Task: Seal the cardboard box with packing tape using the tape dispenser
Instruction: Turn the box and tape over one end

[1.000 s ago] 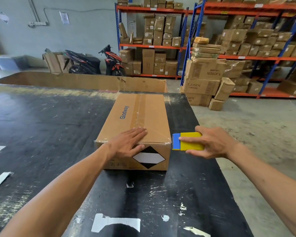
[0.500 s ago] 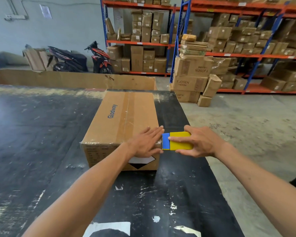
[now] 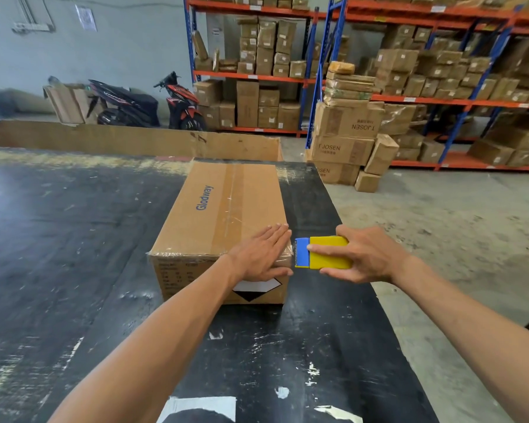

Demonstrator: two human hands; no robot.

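A long brown cardboard box [image 3: 217,209] marked "Glodway" lies on the black table [image 3: 58,239], with clear tape running along its top seam and across its near top edge. My left hand [image 3: 263,254] lies flat with straight fingers on the box's near right top corner, pressing the tape down. My right hand [image 3: 364,254] grips a yellow and blue tape dispenser [image 3: 321,253] just off the box's right edge, its blue end touching the corner beside my left fingertips.
A low cardboard wall [image 3: 129,140] stands along the table's far edge. Right of the table is bare concrete floor [image 3: 455,239]. Stacked cartons [image 3: 345,138] and blue-orange shelving [image 3: 440,102] fill the back right. A motorcycle [image 3: 129,105] is parked at the back left.
My left hand slid right along the box's near top edge to the right corner. The dispenser stayed beside that corner in my right hand.
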